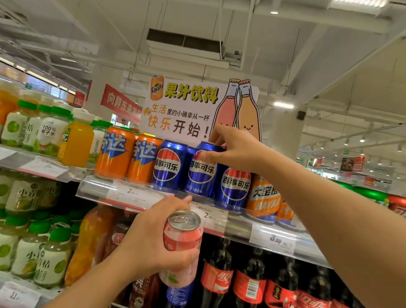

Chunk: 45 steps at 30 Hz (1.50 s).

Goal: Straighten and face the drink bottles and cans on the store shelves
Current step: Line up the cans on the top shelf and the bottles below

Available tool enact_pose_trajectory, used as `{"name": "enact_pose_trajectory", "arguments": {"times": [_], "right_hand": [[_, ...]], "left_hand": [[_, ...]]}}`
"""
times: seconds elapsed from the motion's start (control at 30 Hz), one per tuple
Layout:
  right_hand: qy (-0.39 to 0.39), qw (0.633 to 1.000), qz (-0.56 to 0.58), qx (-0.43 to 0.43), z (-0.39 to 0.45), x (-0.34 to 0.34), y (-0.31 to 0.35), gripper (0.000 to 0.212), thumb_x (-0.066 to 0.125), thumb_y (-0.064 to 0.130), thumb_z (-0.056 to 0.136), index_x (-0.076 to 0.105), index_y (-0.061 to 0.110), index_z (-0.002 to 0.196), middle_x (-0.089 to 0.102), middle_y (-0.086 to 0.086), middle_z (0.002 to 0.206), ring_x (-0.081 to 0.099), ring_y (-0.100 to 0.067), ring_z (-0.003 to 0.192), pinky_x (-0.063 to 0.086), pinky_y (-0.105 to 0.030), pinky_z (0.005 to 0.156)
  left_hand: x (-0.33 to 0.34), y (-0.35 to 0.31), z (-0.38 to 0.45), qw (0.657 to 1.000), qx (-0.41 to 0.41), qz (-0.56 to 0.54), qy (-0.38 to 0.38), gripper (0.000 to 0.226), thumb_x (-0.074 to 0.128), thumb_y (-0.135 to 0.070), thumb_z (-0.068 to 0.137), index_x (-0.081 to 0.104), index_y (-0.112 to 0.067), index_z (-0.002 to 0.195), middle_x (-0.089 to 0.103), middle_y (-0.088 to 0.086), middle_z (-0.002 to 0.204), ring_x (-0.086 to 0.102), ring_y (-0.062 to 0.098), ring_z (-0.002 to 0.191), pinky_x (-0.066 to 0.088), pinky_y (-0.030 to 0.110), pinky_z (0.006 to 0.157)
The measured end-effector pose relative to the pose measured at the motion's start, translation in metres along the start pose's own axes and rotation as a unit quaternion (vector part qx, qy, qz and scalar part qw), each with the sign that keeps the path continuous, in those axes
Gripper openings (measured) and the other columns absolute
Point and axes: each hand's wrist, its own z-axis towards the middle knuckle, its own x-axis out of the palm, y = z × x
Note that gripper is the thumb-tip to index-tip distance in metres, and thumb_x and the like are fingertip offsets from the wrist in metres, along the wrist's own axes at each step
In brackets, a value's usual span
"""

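On the top shelf (pixel 227 224) stand two orange Fanta cans (pixel 116 152), blue Pepsi cans (pixel 169 165) and orange Dayao cans (pixel 264 199). My right hand (pixel 234 149) grips the top of the middle blue Pepsi can (pixel 202 172), which stands in the row with its logo facing out. Below the shelf edge, my left hand (pixel 155 237) holds a pink can (pixel 181 247) upright, fingers wrapped round its body, its silver lid showing.
A juice-drinks sign (pixel 182 107) stands behind the cans. Green-capped juice bottles (pixel 47 133) fill the left shelves. Cola bottles (pixel 281 288) with red labels line the shelf below. Price tags (pixel 272 239) run along the shelf edges.
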Motion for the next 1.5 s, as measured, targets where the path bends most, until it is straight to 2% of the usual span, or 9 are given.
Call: {"name": "enact_pose_trajectory", "arguments": {"times": [0.33, 0.43, 0.57, 0.73, 1.0, 1.2, 1.3, 1.37, 1.5], "right_hand": [[0.043, 0.999, 0.005, -0.008, 0.003, -0.001, -0.004, 0.051, 0.081, 0.052, 0.081, 0.058, 0.023, 0.116, 0.066, 0.003, 0.115, 0.064, -0.018, 0.108, 0.056, -0.037, 0.093], [0.054, 0.998, -0.001, -0.012, 0.002, -0.009, -0.008, 0.058, 0.075, 0.063, 0.081, 0.059, 0.027, 0.123, 0.066, 0.005, 0.121, 0.064, -0.015, 0.109, 0.055, -0.036, 0.094], [0.051, 0.998, -0.029, 0.003, -0.006, -0.03, -0.02, 0.063, 0.07, 0.069, 0.081, 0.058, 0.028, 0.127, 0.067, 0.01, 0.109, 0.065, -0.009, 0.099, 0.057, -0.036, 0.09], [0.12, 0.985, -0.106, 0.061, -0.015, -0.042, -0.027, 0.061, 0.072, 0.064, 0.082, 0.061, 0.024, 0.127, 0.062, 0.014, 0.099, 0.061, -0.005, 0.09, 0.056, -0.033, 0.084], [0.099, 0.986, -0.117, 0.062, -0.02, -0.039, -0.027, 0.063, 0.07, 0.064, 0.084, 0.062, 0.021, 0.128, 0.067, 0.004, 0.114, 0.065, -0.014, 0.097, 0.057, -0.034, 0.087], [0.025, 0.995, -0.094, -0.003, -0.003, -0.039, 0.003, 0.067, 0.063, 0.071, 0.084, 0.066, 0.018, 0.125, 0.07, 0.005, 0.111, 0.065, -0.012, 0.099, 0.052, -0.023, 0.079], [0.051, 0.995, -0.083, -0.023, 0.015, -0.024, 0.028, 0.061, 0.064, 0.066, 0.088, 0.066, 0.018, 0.126, 0.069, 0.006, 0.111, 0.065, -0.011, 0.099, 0.05, -0.022, 0.081], [0.064, 0.994, -0.08, -0.024, 0.026, -0.014, 0.04, 0.06, 0.065, 0.062, 0.09, 0.063, 0.018, 0.13, 0.068, 0.003, 0.119, 0.063, -0.013, 0.103, 0.048, -0.024, 0.084], [0.057, 0.994, -0.093, -0.007, 0.042, 0.004, 0.056, 0.071, 0.061, 0.066, 0.091, 0.052, 0.017, 0.142, 0.06, -0.004, 0.136, 0.057, -0.021, 0.115, 0.047, -0.033, 0.096]], "left_hand": [[0.001, 0.0, 0.0, 0.999, -0.018, -0.026, 0.001, 0.067, 0.085, -0.044, 0.064, 0.057, -0.037, 0.124, 0.062, -0.018, 0.127, 0.067, 0.007, 0.107, 0.061, 0.036, 0.082], [0.001, 0.0, 0.0, 0.999, -0.019, -0.026, -0.001, 0.071, 0.085, -0.046, 0.064, 0.055, -0.039, 0.128, 0.062, -0.019, 0.127, 0.066, 0.006, 0.109, 0.06, 0.034, 0.084], [0.002, 0.001, 0.0, 0.999, -0.02, -0.028, -0.001, 0.07, 0.085, -0.045, 0.063, 0.056, -0.038, 0.127, 0.06, -0.021, 0.133, 0.067, 0.005, 0.109, 0.06, 0.034, 0.083], [0.004, 0.003, 0.0, 0.999, -0.018, -0.029, -0.008, 0.067, 0.085, -0.046, 0.063, 0.057, -0.038, 0.124, 0.057, -0.023, 0.136, 0.065, 0.004, 0.112, 0.06, 0.036, 0.084], [0.004, 0.001, 0.0, 0.999, -0.033, -0.031, -0.003, 0.064, 0.085, -0.047, 0.064, 0.057, -0.037, 0.12, 0.057, -0.023, 0.137, 0.066, 0.004, 0.111, 0.061, 0.037, 0.083], [0.003, -0.002, 0.0, 0.999, -0.037, -0.032, -0.01, 0.058, 0.085, -0.043, 0.064, 0.058, -0.037, 0.114, 0.059, -0.021, 0.134, 0.064, 0.002, 0.114, 0.059, 0.04, 0.086], [0.004, -0.001, 0.0, 0.999, -0.035, -0.032, -0.013, 0.053, 0.085, -0.042, 0.065, 0.06, -0.033, 0.11, 0.066, -0.014, 0.12, 0.058, 0.0, 0.124, 0.056, 0.038, 0.091], [0.002, -0.002, 0.0, 0.999, -0.036, -0.031, -0.014, 0.052, 0.085, -0.043, 0.064, 0.059, -0.033, 0.108, 0.067, -0.012, 0.113, 0.063, 0.005, 0.115, 0.057, 0.037, 0.088], [0.002, -0.004, 0.0, 0.999, -0.023, -0.017, -0.023, 0.06, 0.084, -0.046, 0.063, 0.058, -0.039, 0.116, 0.063, -0.017, 0.122, 0.062, 0.001, 0.113, 0.056, 0.029, 0.088]]}}
